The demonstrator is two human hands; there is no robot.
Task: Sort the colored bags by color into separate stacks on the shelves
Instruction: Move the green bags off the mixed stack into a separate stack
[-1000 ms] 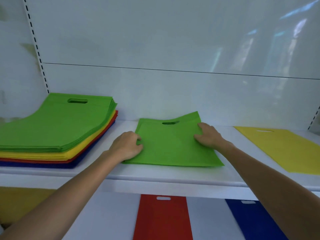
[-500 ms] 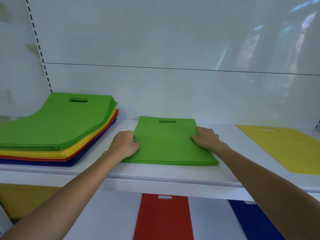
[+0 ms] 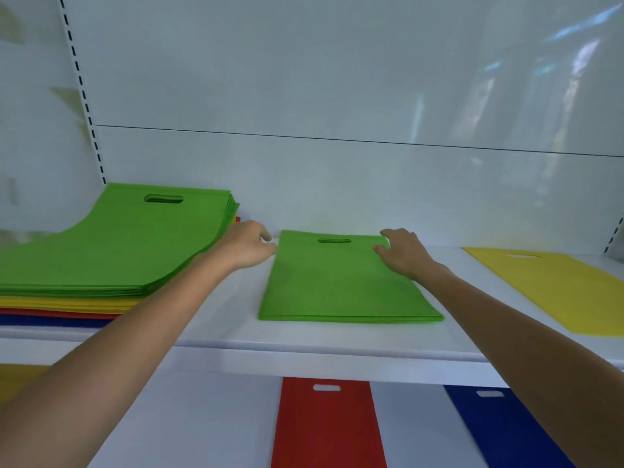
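A thin stack of green bags [image 3: 341, 285] lies flat in the middle of the upper shelf [image 3: 304, 346]. My left hand [image 3: 246, 246] sits at its far left corner, fingers curled, touching the edge. My right hand [image 3: 403, 253] rests on the far right corner with fingers spread. At the left stands a tall mixed pile [image 3: 111, 244]: green bags on top, then yellow, red and blue layers. A yellow bag [image 3: 553, 285] lies flat at the right of the same shelf. On the lower shelf lie a red bag [image 3: 326, 423] and a blue bag [image 3: 506, 430].
The white back panel [image 3: 337, 184] rises right behind the bags. A slotted upright [image 3: 84, 96] stands at the left, another at the far right edge. Something yellow [image 3: 17, 380] shows at the lower left under the shelf.
The lifted far edge of the green bag was laid flat on its stack. Both hands slid from the stack's sides to its far corners.
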